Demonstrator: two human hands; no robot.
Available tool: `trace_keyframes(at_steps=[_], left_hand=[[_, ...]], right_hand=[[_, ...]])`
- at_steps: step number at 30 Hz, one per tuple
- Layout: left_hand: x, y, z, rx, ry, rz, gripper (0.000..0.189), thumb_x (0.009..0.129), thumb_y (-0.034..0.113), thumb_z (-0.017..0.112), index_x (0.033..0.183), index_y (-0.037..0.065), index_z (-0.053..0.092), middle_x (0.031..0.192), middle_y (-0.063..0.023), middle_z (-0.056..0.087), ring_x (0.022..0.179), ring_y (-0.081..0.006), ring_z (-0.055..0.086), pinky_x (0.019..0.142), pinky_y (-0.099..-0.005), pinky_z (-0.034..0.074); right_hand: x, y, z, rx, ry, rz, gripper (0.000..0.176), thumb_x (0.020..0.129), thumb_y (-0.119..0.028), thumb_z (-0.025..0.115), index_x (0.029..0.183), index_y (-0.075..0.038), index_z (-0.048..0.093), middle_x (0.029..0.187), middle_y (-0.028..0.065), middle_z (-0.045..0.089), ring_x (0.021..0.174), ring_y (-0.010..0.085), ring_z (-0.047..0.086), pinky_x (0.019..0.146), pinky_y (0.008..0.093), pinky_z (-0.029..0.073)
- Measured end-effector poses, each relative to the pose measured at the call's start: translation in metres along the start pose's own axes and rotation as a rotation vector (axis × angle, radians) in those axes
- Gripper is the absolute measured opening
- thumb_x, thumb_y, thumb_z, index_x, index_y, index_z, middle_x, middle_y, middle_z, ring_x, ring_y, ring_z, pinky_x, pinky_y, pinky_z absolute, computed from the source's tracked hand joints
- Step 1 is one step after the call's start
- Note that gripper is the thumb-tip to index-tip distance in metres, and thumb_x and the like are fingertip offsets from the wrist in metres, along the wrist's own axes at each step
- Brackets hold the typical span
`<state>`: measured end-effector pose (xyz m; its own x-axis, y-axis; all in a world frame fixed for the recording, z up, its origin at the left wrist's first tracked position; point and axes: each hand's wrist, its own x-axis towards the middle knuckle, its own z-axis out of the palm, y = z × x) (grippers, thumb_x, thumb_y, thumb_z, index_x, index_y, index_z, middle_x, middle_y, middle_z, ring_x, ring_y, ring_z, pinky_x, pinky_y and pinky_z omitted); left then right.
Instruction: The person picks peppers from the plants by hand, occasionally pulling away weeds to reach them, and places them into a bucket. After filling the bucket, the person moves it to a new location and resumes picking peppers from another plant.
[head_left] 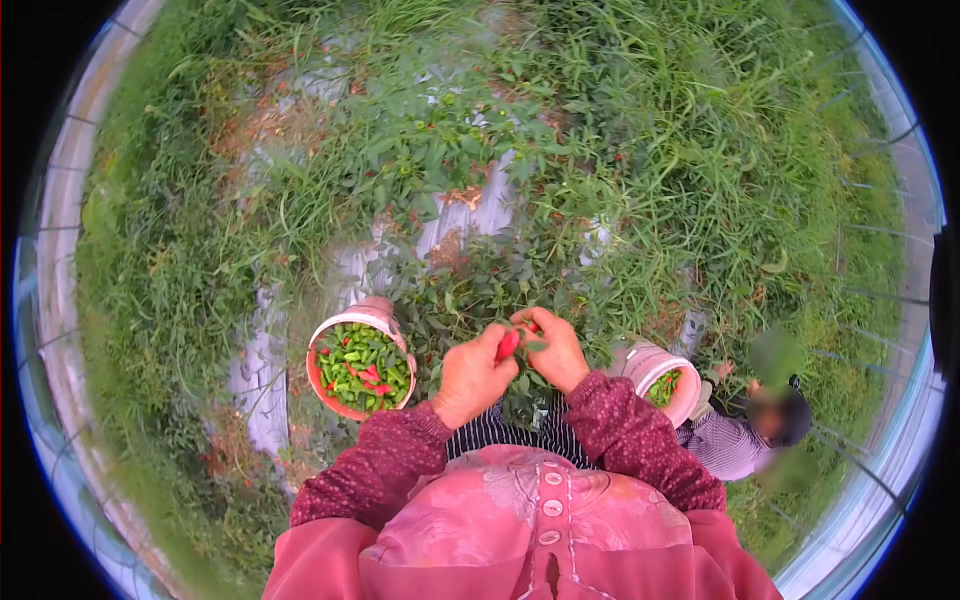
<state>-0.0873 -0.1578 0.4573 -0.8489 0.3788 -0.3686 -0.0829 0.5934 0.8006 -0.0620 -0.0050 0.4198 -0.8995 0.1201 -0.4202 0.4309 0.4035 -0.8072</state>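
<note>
Both hands are close together in front of my body, over dark green pepper plants [490, 285]. My left hand [474, 378] is closed on a red pepper [508, 345], which shows between thumb and fingers. Just right of it, my right hand [555, 352] is closed in a pinch, with a bit of red and a green leaf [537, 345] at its fingertips. To the left of my hands stands a bucket [314, 373] full of green peppers [350, 355] with a few red ones on top.
A second pale bucket [685, 398] with green peppers tilts at the right. Beyond it a person [725, 443] in a striped top crouches low. Grass and pepper plants grow around strips of silvery ground sheet [490, 205]. Curved greenhouse walls [905, 180] rise at the sides.
</note>
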Motion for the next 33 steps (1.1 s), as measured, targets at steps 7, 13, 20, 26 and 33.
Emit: trace_keyframes(at_steps=[7,13,20,26,33], left_hand=[[-0.007,-0.034,0.060,-0.155,-0.082,-0.131,0.025,0.072,0.010,0.062,0.095,0.006,0.056,0.066,-0.0128,0.055,0.058,-0.0231,0.056,0.059,-0.0323,0.046],[-0.004,-0.052,0.077,-0.173,-0.004,-0.262,0.020,0.071,0.007,0.061,0.090,0.004,0.056,0.064,-0.0053,0.050,0.057,-0.0127,0.047,0.055,-0.0297,0.042],[-0.010,-0.063,0.100,-0.863,-0.247,-0.657,0.015,0.072,-0.001,0.055,0.085,0.005,0.059,0.071,0.0035,0.055,0.064,-0.0061,0.052,0.056,-0.0225,0.044],[-0.023,-0.079,0.125,-0.165,-0.264,-0.261,0.018,0.075,0.013,0.062,0.089,0.005,0.056,0.076,-0.0138,0.060,0.070,-0.0306,0.060,0.062,-0.0389,0.047],[-0.055,-0.164,0.092,-0.395,0.130,-0.413,0.021,0.079,0.011,0.063,0.098,0.005,0.059,0.076,-0.0059,0.060,0.068,-0.0187,0.060,0.060,-0.0342,0.050]], right_hand=[[0.003,0.048,0.007,-0.119,-0.056,0.064,0.019,0.079,-0.021,0.065,0.094,-0.010,0.062,0.079,0.0142,0.064,0.074,0.0311,0.063,0.064,0.0371,0.049],[0.010,0.078,0.015,-0.121,-0.199,0.063,0.020,0.080,-0.023,0.064,0.096,-0.011,0.060,0.080,0.0127,0.065,0.073,0.0303,0.063,0.064,0.0372,0.049],[0.025,0.108,0.027,-0.680,-0.122,-0.245,0.015,0.079,-0.023,0.060,0.091,-0.014,0.057,0.078,0.0070,0.063,0.065,0.0246,0.062,0.058,0.0365,0.049],[0.065,0.139,0.017,-0.509,-0.284,0.087,0.023,0.083,-0.023,0.059,0.103,-0.009,0.059,0.079,0.0087,0.064,0.071,0.0237,0.062,0.063,0.0340,0.048],[0.084,0.077,0.110,0.354,-0.673,0.557,0.028,0.083,-0.011,0.061,0.110,-0.007,0.057,0.097,0.0026,0.053,0.079,0.0096,0.052,0.070,0.0236,0.044]])
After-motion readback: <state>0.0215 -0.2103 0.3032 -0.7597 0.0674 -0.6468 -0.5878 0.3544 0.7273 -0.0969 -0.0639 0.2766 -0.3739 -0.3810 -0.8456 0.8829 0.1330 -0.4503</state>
